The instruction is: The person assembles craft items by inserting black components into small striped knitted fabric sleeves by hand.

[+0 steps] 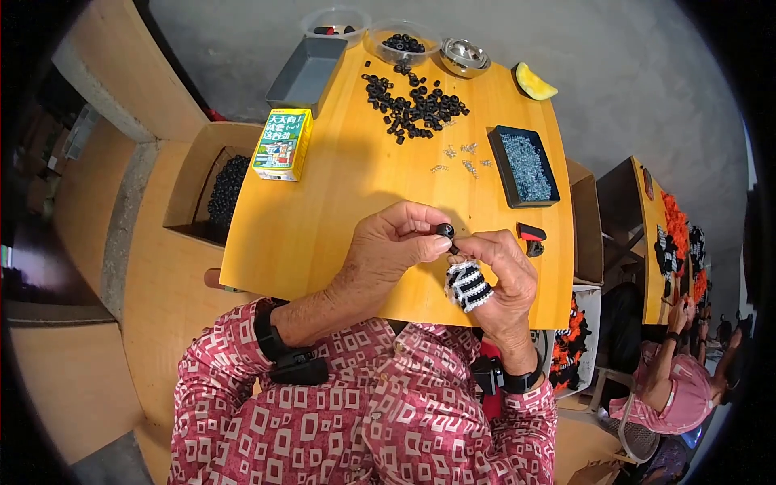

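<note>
My left hand (388, 242) is closed, pinching a small black round plastic part (445, 230) with a hole in it between thumb and fingertips. My right hand (511, 279) meets it from the other side, its thumb and forefinger closed at the lower end of the same black part. Around the right hand's curled fingers lies a black-and-white striped knitted band (469, 285). Both hands are above the front edge of the yellow table (339, 218). Beyond them lie several small metal springs (470, 167) and a scattered heap of black plastic parts (416, 105).
A black tray of small clear pieces (525, 166) sits right, near a red-and-black piece (531, 232). At the back are plastic bowls (402, 44), a metal bowl (465, 58) and fruit rind (533, 82). Left are a carton (282, 145) and grey bin (307, 74). Another person (667, 392) works at right.
</note>
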`<action>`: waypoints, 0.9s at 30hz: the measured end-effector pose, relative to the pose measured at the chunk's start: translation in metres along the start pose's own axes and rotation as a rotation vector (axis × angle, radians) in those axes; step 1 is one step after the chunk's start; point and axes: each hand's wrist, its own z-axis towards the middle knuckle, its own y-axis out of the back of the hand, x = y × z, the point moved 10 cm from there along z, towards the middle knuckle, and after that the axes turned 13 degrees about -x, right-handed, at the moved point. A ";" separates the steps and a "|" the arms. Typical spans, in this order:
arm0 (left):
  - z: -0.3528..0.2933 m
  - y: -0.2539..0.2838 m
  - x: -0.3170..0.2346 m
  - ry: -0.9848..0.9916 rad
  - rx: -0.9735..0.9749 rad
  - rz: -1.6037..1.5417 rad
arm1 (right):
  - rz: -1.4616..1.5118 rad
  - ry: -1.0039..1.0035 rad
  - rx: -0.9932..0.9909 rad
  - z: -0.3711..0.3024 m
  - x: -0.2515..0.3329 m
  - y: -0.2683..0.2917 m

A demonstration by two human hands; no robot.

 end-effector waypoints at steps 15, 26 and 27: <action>0.000 0.001 0.006 -0.003 -0.013 -0.014 | -0.034 -0.094 -0.043 -0.005 -0.009 0.002; -0.001 0.002 0.009 0.016 -0.011 -0.028 | -0.076 0.057 -0.052 -0.007 0.003 -0.002; -0.001 0.002 0.008 0.007 -0.016 -0.027 | -0.075 0.057 -0.051 -0.007 0.003 -0.001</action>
